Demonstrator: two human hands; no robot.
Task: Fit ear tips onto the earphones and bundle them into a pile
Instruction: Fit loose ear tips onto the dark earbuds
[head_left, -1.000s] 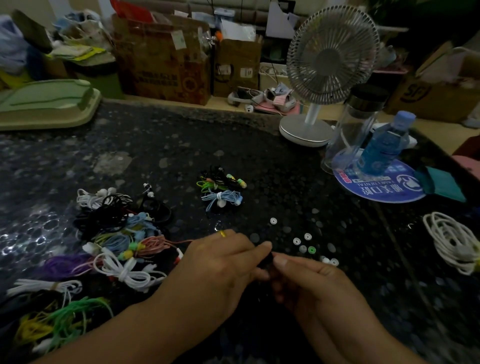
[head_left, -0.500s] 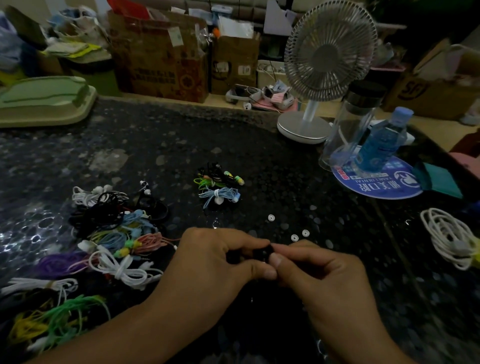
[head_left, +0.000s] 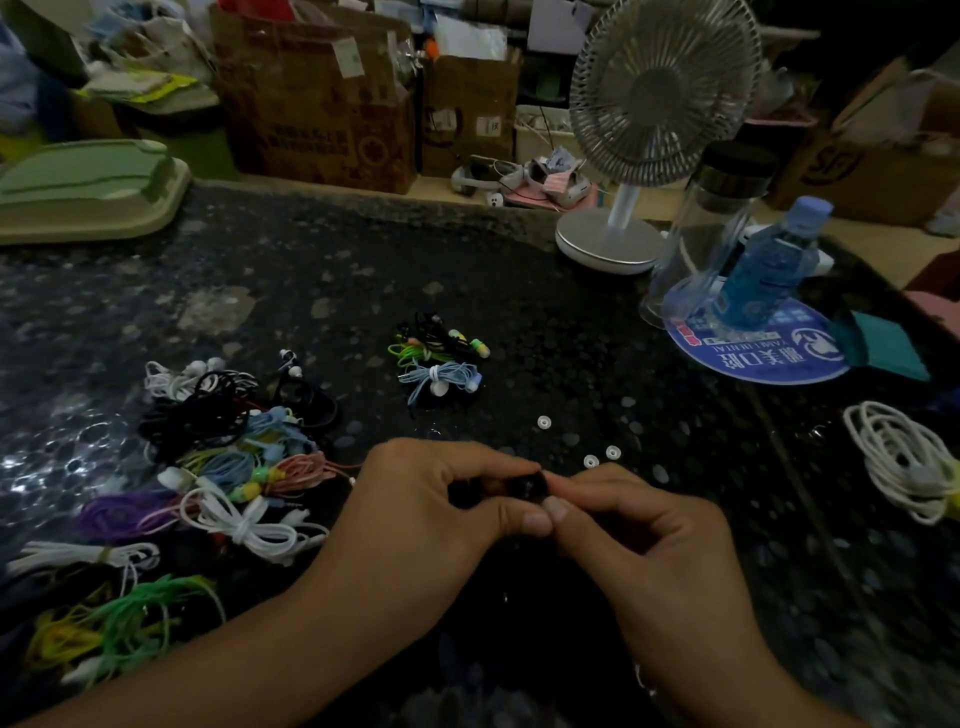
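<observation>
In the head view, our left hand (head_left: 441, 499) and right hand (head_left: 639, 525) meet low over the dark table (head_left: 322, 270), thumbs pressed tip to tip. Between them we pinch a small black earbud (head_left: 530, 486); it is too dim to say whether a tip already sits on it, or which hand bears most of the hold.

Three loose white tips (head_left: 544, 422) lie just beyond our right fingers. Farther out sits the small pile (head_left: 441, 358) of finished bundles, and to our left the heap (head_left: 223, 457) of unsorted earphones. A coiled white cable (head_left: 904, 467) rests well apart on the right, and a fan (head_left: 660, 104) stands at the far edge.

Our worry, judging from this: the part is black on a black table in poor light, so a tip that pops off under uneven thumb pressure could be lost from sight. The loose tips are near enough that a careless sweep of the right hand might scatter them.
</observation>
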